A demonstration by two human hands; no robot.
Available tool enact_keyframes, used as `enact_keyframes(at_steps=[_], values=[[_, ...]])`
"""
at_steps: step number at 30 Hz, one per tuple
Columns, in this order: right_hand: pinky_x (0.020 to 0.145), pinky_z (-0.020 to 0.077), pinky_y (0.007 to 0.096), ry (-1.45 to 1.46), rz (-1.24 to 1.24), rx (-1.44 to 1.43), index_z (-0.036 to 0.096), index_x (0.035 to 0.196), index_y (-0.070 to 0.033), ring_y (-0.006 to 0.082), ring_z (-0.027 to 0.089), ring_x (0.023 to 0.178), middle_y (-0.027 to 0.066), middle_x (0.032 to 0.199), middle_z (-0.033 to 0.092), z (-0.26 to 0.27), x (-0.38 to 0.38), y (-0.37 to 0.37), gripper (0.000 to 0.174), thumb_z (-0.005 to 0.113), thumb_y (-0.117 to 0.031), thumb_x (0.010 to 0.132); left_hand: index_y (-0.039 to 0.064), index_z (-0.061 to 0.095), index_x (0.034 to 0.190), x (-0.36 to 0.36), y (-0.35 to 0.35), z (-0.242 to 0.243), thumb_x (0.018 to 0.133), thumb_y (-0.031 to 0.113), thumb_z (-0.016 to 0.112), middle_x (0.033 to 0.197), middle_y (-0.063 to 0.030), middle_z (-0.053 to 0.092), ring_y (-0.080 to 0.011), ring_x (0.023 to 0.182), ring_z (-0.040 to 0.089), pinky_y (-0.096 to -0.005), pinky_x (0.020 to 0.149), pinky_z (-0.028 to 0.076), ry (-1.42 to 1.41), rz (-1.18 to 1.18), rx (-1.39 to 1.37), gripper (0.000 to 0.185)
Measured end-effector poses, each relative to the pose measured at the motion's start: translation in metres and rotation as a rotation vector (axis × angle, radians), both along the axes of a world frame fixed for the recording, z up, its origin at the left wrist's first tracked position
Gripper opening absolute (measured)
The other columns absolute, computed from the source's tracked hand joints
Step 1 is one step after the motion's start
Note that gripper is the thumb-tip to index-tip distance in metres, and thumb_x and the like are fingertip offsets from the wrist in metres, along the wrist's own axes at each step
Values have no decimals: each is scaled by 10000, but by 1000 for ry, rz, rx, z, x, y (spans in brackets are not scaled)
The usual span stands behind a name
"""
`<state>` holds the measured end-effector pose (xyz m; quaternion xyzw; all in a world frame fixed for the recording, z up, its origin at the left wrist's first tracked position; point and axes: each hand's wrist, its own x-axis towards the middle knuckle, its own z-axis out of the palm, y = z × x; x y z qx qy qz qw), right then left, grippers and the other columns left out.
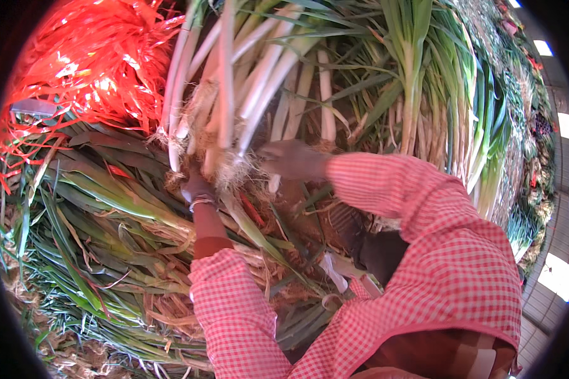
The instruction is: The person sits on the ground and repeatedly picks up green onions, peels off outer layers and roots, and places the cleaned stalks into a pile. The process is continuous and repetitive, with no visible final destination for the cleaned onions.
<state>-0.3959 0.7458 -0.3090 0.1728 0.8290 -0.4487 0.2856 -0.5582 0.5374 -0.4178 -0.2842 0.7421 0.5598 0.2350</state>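
Note:
A loose bunch of long green onions (261, 80), with white shafts and stringy roots, lies in front of me with its leaves pointing away. My left hand (199, 184) is at the root ends, closed around some of the stalks; roots hide most of its fingers. Around that wrist is a thin pale band (202, 203). Beside the hairy roots (237, 173), on their right, is my right hand (291, 158). Motion blurs it, so I cannot tell whether its fingers grip a stalk.
Shiny red plastic strips (99, 66) are heaped at the upper left, next to a flat metal piece (33, 107). Green onions with darker leaves (109, 199) cover the left side. More upright onions (417, 94) stand at the right, before a tiled floor (540, 293).

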Motion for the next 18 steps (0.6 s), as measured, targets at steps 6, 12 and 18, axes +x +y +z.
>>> enact_keyframes(at_steps=[6, 12, 18], values=[[1011, 389, 470, 520, 421, 1153, 629, 1141, -55, 311, 477, 1202, 180, 1254, 529, -27, 73, 104, 493, 652, -413, 803, -79, 457, 1311, 6, -2, -45, 827, 491, 690, 1242, -186, 584, -276, 1030, 568, -349, 866, 461, 110, 2, 32, 783], [1027, 379, 428, -138, 271, 1343, 460, 1340, -9, 318, 516, 1160, 230, 1273, 509, 7, 125, 168, 648, 552, -462, 887, -34, 363, 1366, 20, -26, 33, 893, 278, 641, 1157, -148, 578, -257, 1012, 578, -344, 851, 498, 163, -165, 403, 631], [976, 429, 399, 60, -115, 813, 530, 1256, 1, 308, 537, 1178, 208, 1276, 547, -20, 82, 119, 596, 544, -461, 880, -26, 394, 1310, 65, -108, 119, 908, 231, 629, 1139, -134, 572, -186, 925, 604, -308, 704, 544, 296, -276, 355, 532]])
